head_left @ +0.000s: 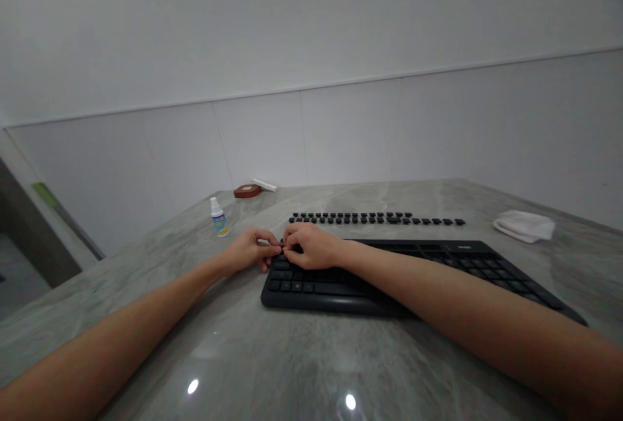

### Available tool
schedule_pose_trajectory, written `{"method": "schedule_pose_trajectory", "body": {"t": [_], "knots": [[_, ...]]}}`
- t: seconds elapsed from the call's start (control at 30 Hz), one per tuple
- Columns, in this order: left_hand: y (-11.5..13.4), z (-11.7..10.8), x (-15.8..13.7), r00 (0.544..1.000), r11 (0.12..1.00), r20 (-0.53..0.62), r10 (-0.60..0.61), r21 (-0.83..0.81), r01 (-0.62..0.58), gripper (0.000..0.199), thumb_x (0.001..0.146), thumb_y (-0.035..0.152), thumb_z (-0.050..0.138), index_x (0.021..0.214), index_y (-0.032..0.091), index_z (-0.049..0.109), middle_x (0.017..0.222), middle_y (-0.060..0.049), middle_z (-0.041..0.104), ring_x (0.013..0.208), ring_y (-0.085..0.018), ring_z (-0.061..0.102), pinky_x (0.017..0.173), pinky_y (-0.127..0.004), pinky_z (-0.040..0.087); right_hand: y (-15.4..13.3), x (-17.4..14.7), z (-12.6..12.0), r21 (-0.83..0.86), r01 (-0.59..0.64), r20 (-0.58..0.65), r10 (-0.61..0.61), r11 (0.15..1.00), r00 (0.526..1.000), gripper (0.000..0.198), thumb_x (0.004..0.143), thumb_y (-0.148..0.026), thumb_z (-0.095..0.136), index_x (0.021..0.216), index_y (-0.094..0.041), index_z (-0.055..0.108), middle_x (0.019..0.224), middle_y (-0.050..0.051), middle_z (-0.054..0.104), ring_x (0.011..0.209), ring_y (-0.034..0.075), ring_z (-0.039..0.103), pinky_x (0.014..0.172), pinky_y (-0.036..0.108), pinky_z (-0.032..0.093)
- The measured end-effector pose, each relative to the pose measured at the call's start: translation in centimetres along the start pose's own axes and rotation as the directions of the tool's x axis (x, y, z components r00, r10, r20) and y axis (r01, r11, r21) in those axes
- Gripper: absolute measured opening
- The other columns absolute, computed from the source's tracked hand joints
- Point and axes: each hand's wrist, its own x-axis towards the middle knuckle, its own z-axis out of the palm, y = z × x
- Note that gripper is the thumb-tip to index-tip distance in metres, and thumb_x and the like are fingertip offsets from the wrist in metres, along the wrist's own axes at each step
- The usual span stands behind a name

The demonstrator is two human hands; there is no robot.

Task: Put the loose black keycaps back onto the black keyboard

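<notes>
A black keyboard (341,305) lies on the grey marbled table. At its upper left corner my left hand (250,249) and my right hand (311,246) meet, fingertips almost touching. The left thumb and forefinger are pinched together over the corner keys; whatever sits between them is too small to make out. My right hand rests over the left keys with its fingers curled and thumb close to the forefinger, and its forearm crosses above the keyboard. Behind the keyboard, loose black keycaps (360,218) stand in two rows.
A small white spray bottle (220,218) with a blue and yellow label stands left of the hands. Farther back are a reddish-brown case (246,191) and a white strip (265,185). A folded white cloth (524,225) lies at the right. A wall borders the table's back.
</notes>
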Motion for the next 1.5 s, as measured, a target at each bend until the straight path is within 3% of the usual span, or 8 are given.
{"method": "schedule_pose_trajectory", "body": {"t": [0.07,0.2,0.4,0.5,0.63,0.77,1.13,1.5], "knots": [[0.5,-0.2,-0.3,0.987,0.968,0.042,0.153,0.195,-0.158,0.033,0.081,0.045,0.058,0.078,0.013,0.064,0.071,-0.002,0.057,0.054,-0.011,0.056,0.048,-0.021,0.046,0.1,0.0,-0.1,-0.007,0.0,0.015,0.0,1.0,1.0,0.014,0.078,-0.012,0.057,0.069,-0.012,0.068,0.084,0.007,0.063,0.076,0.013,0.056,0.075,0.024,0.044],[2.2,-0.3,-1.4,0.871,0.687,0.201,0.449,0.546,-0.48,0.026,0.088,0.026,0.046,0.085,0.015,0.069,0.084,-0.005,0.059,0.069,-0.013,0.056,0.06,-0.021,0.045,0.1,-0.1,-0.4,-0.012,0.004,0.074,-0.003,1.0,0.997,0.018,0.082,-0.015,0.054,0.072,-0.012,0.068,0.089,0.007,0.061,0.079,0.013,0.056,0.078,0.025,0.044],[2.3,0.5,-2.0,0.823,0.54,0.252,0.51,0.651,-0.534,0.025,0.087,0.015,0.04,0.082,0.015,0.064,0.084,-0.006,0.058,0.076,-0.015,0.056,0.073,-0.025,0.044,-0.1,-0.2,-0.4,-0.063,0.003,0.112,0.004,0.998,0.994,0.02,0.086,-0.018,0.05,0.08,-0.012,0.068,0.091,0.008,0.061,0.082,0.014,0.055,0.08,0.026,0.042],[1.3,0.7,-1.3,0.821,0.554,0.169,0.545,0.663,-0.504,0.023,0.084,0.013,0.04,0.089,0.016,0.062,0.083,-0.006,0.058,0.074,-0.016,0.056,0.071,-0.026,0.044,0.4,-0.4,-0.5,-0.086,-0.19,-0.029,0.188,0.978,0.982,0.02,0.086,-0.02,0.051,0.078,-0.012,0.067,0.083,0.007,0.064,0.077,0.014,0.056,0.074,0.025,0.041],[0.4,0.8,-0.5,0.83,0.595,0.075,0.553,0.662,-0.456,0.025,0.085,0.012,0.038,0.092,0.016,0.062,0.083,-0.005,0.059,0.074,-0.015,0.056,0.069,-0.026,0.044,1.7,-0.8,-1.3,-0.064,-0.552,-0.252,0.522,0.831,0.815,0.026,0.088,-0.022,0.047,0.081,-0.012,0.07,0.08,0.009,0.069,0.074,0.016,0.059,0.07,0.026,0.039],[0.1,0.9,-0.3,0.836,0.621,0.033,0.547,0.653,-0.433,0.026,0.085,0.013,0.039,0.093,0.016,0.063,0.084,-0.005,0.059,0.075,-0.015,0.056,0.07,-0.026,0.044,2.3,-1.3,-1.7,-0.125,-0.693,-0.177,0.671,0.71,0.72,0.025,0.084,-0.022,0.049,0.084,-0.013,0.073,0.084,0.012,0.072,0.077,0.02,0.063,0.07,0.027,0.041],[0.5,2.1,-2.0,0.956,0.858,-0.122,0.266,0.481,-0.178,0.032,0.091,0.026,0.04,0.113,0.019,0.063,0.093,-0.006,0.061,0.083,-0.018,0.059,0.076,-0.031,0.048,-0.8,-1.9,-2.0,-0.203,-0.564,0.091,0.588,0.801,0.803,0.03,0.086,-0.025,0.045,0.09,-0.01,0.071,0.09,0.017,0.068,0.085,0.026,0.063,0.075,0.034,0.046],[0.5,1.8,-1.6,0.951,0.879,-0.127,0.283,0.432,-0.204,0.036,0.091,0.029,0.043,0.124,0.033,0.055,0.098,-0.004,0.064,0.082,-0.018,0.063,0.071,-0.026,0.055,0.5,-2.4,-3.5,-0.035,-0.65,0.191,0.644,0.759,0.741,0.025,0.085,-0.017,0.047,0.099,-0.014,0.067,0.09,0.011,0.064,0.087,0.021,0.058,0.08,0.031,0.045]]}}
